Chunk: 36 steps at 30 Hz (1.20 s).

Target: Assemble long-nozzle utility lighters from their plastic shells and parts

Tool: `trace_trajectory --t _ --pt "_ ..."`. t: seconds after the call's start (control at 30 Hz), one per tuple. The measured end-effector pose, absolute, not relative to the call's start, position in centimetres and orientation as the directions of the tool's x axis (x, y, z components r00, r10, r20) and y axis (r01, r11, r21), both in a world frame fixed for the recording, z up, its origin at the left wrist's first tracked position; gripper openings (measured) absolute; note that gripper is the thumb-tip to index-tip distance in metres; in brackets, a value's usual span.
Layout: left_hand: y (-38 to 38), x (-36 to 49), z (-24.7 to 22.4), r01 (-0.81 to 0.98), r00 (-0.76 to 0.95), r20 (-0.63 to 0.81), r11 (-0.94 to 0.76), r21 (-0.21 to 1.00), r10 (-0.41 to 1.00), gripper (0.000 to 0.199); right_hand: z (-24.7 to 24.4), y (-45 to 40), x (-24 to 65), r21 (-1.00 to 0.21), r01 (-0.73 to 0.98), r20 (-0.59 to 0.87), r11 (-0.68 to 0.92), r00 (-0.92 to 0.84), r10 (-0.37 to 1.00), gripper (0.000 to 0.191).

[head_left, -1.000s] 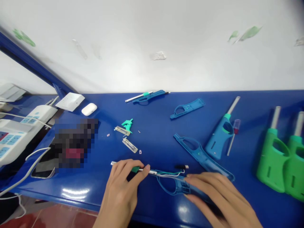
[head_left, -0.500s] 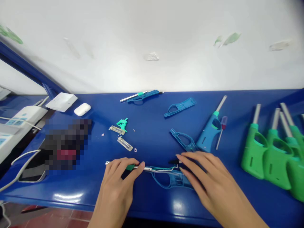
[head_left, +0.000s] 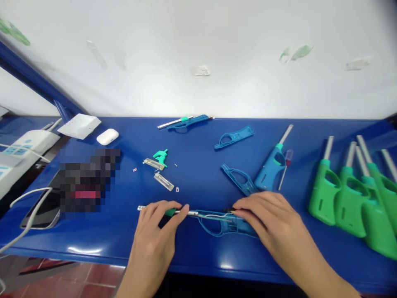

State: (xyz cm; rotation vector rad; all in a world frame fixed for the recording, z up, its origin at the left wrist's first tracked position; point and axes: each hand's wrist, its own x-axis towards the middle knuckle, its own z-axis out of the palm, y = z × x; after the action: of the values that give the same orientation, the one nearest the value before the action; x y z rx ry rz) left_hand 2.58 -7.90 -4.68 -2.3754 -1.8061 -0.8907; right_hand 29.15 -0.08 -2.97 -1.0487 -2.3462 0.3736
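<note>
Near the front edge lies an opened blue lighter half-shell [head_left: 214,227], its inner ribs facing up. My left hand [head_left: 158,231] is closed around the silver lighter tube [head_left: 189,213], which has a green collar and reaches past the shell's narrow end. A thin white wire [head_left: 214,215] runs from the tube along the shell. Over the shell's wide end, my right hand [head_left: 269,219] pinches a small black part [head_left: 228,210] at the wire's end, mostly hidden by the fingertips. Behind that hand lies another blue half-shell [head_left: 238,180].
A blue lighter [head_left: 270,167] and a screwdriver [head_left: 285,167] lie at right, beside several green lighters [head_left: 324,194]. A green trigger [head_left: 161,157] and clear fuel tanks [head_left: 163,181] lie mid-table. Farther back are an opened lighter [head_left: 189,122] and a half-shell [head_left: 237,136]. A phone [head_left: 40,211] is at left.
My right fingers have closed in over the shell's wide end, and the black part now sits lower, nearer the shell. My left hand keeps its grip on the tube. The view has shifted slightly.
</note>
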Motion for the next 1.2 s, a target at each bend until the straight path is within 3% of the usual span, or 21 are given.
trace_trajectory --t 0.27,0.77,1.2 --pt "-8.1 2.6 -5.3 0.898 0.128 0.469 -0.303 0.320 0.874 0.043 -2.1 -0.9 28.7 -0.478 0.582 0.453 0.658 -0.478 0.753 0.011" --pt "-8.3 2.6 -5.5 0.892 0.098 0.483 -0.292 0.345 0.870 0.039 -2.6 -2.1 29.3 -0.511 0.544 0.419 0.665 -0.518 0.746 0.014" --pt "-8.1 2.7 -5.4 0.903 0.103 0.487 -0.287 0.321 0.867 0.037 -3.1 -2.1 28.9 -0.483 0.569 0.477 0.666 -0.466 0.745 0.016"
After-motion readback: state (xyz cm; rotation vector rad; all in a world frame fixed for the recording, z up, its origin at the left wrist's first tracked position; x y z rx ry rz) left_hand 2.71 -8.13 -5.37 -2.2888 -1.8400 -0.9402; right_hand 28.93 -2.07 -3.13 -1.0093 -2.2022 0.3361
